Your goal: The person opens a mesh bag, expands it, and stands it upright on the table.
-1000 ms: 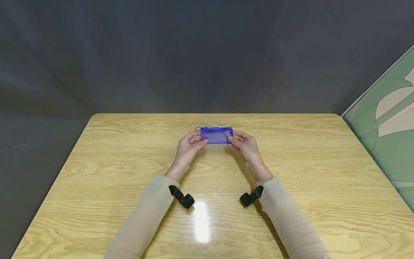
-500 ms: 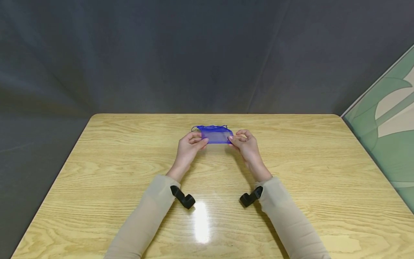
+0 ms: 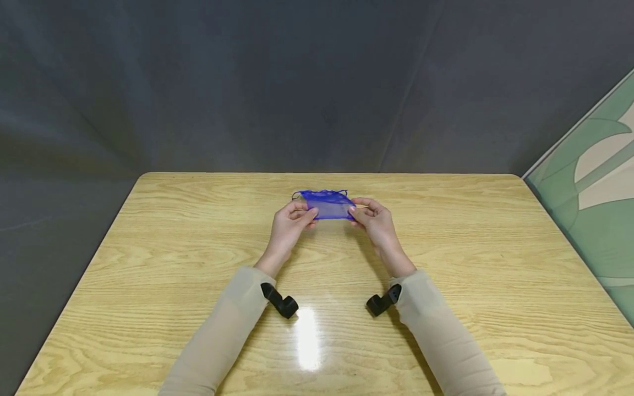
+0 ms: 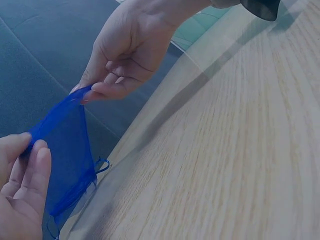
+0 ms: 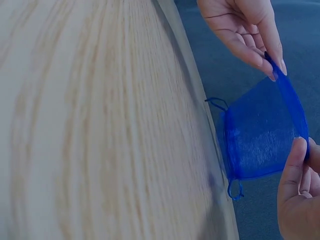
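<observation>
A small sheer blue drawstring pouch [image 3: 331, 208] is stretched between my two hands near the far side of the table. My left hand [image 3: 288, 228] pinches its left end between thumb and fingers. At the other end my right hand [image 3: 378, 225] pinches the corner, thumb on top. In the right wrist view the pouch [image 5: 257, 132] hangs from the pinched edge, its gathered edge with looped cords lowermost. The left wrist view also shows the pouch [image 4: 70, 150] hanging from both hands above the tabletop. Whether anything is inside cannot be made out.
The wood-grain table [image 3: 198, 236] spreads around both arms. A dark curtain [image 3: 317, 88] rises behind its far edge, and a green patterned panel [image 3: 594, 192] stands at the right. Black wrist cameras [image 3: 280, 301] sit on both sleeves.
The pouch's corded edge has shifted a little to the left and away from me, so the fabric slants. Right fingers have lifted and resettled slightly. Both hands stay in nearly the same place.
</observation>
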A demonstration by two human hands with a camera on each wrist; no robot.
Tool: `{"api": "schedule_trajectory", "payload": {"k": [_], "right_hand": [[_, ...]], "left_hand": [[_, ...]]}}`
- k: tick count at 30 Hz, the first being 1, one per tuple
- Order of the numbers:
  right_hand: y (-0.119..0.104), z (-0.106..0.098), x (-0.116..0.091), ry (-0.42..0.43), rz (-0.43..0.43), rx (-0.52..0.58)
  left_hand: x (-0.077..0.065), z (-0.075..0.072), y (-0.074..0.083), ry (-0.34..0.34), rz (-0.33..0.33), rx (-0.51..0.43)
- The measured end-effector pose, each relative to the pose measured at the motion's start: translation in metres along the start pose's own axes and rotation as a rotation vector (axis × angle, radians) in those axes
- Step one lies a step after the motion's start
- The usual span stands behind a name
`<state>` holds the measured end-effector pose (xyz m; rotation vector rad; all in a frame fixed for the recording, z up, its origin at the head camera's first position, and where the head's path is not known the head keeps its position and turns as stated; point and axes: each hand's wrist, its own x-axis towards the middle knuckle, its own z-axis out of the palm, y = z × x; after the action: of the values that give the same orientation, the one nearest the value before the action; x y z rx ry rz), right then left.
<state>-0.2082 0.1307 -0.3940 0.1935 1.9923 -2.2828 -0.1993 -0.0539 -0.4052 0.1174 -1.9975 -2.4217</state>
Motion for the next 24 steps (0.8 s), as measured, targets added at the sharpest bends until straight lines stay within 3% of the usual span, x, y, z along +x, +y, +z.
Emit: {"api": "schedule_trajectory", "payload": {"k": [3, 11, 24], "right_hand": [[0.0008, 0.0001, 0.0001, -0.006, 0.001, -0.019], [0.0008, 0.0001, -0.0007, 0.006, 0.014, -0.038], [0.0006, 0.0002, -0.0032, -0.051, 0.014, -0.014]], "left_hand": [[-0.0002, 0.0010, 0.0005, -0.028, -0.006, -0.009], [-0.0019, 0.0026, 0.0005, -0.132, 0.009, 0.098], [-0.0024, 0.0033, 0.0011, -0.046, -0.019, 0.018]]}}
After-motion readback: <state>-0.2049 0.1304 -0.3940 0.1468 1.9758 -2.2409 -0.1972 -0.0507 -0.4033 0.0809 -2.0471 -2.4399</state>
